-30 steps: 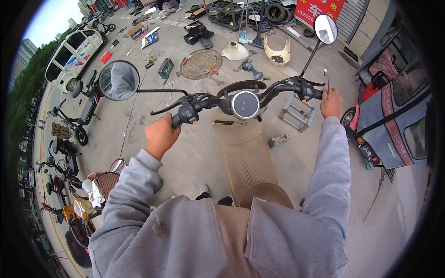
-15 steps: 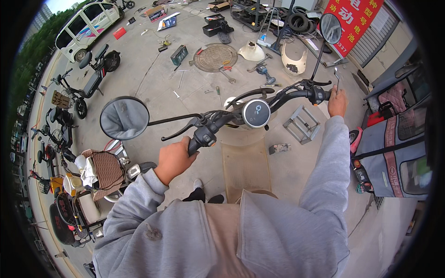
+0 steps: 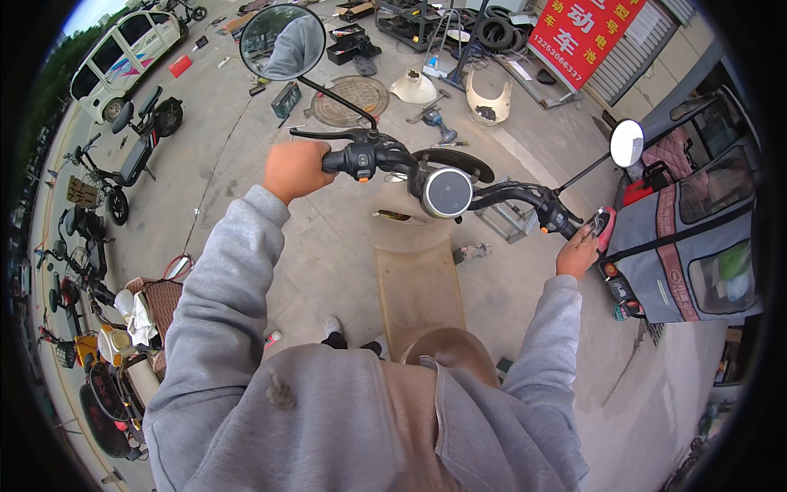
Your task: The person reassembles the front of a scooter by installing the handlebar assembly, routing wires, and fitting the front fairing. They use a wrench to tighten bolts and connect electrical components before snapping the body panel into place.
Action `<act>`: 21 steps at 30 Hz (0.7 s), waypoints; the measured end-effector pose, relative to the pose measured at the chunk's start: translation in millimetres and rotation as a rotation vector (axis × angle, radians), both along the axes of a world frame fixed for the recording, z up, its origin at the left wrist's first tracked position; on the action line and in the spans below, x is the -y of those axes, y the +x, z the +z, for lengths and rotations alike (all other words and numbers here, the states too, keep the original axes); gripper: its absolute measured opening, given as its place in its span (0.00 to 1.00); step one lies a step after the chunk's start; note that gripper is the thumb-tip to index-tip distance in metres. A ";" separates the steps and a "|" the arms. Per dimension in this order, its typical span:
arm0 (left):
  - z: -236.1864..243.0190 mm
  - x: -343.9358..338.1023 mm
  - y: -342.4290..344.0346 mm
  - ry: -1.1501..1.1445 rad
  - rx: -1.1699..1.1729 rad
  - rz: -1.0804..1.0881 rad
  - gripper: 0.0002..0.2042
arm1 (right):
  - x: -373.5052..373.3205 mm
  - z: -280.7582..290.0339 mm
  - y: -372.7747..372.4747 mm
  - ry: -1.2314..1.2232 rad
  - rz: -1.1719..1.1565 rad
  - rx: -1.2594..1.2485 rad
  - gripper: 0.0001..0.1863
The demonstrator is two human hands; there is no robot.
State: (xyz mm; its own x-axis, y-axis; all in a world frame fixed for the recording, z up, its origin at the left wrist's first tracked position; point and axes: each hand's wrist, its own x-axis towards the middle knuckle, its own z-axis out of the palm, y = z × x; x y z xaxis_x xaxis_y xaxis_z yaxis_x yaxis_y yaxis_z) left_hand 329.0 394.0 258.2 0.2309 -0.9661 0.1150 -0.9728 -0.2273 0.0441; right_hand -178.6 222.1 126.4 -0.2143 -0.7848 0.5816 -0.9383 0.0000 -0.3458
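In front of me the black handlebar (image 3: 508, 190) of an electric scooter is turned to the right. My left hand (image 3: 295, 170) is closed around its left grip (image 3: 334, 161). Lower down, my right hand (image 3: 578, 252) is closed at the right grip (image 3: 569, 230), with a silver wrench (image 3: 600, 220) sticking up from its fingers. A round display (image 3: 448, 193) sits at the bar's centre, its face dark. The left mirror (image 3: 283, 43) reflects a grey sleeve; the right mirror (image 3: 626, 143) looks white. Below lies the tan footboard (image 3: 420, 279).
Beyond the bar are white body panels (image 3: 489, 97), a power drill (image 3: 441, 125) and a manhole cover (image 3: 350, 100). Parked scooters (image 3: 135, 156) line the left. A grey covered vehicle (image 3: 656, 262) stands close by my right hand. A metal stand (image 3: 508, 221) is behind the bar.
The handlebar has swung clockwise: my left hand has gone forward with its grip, my right hand has come back toward me. The display has gone from lit to dark.
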 end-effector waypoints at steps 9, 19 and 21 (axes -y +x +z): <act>-28.5 -100.4 -51.8 -0.058 -0.139 0.161 0.11 | 94.0 20.4 24.4 0.005 0.233 -0.012 0.24; -34.0 -90.8 -43.9 -0.134 -0.113 0.148 0.12 | 96.0 8.1 8.9 -0.061 0.263 -0.046 0.24; -33.6 -85.3 -40.7 -0.085 -0.116 0.156 0.10 | 102.3 4.8 6.8 -0.026 0.225 -0.063 0.25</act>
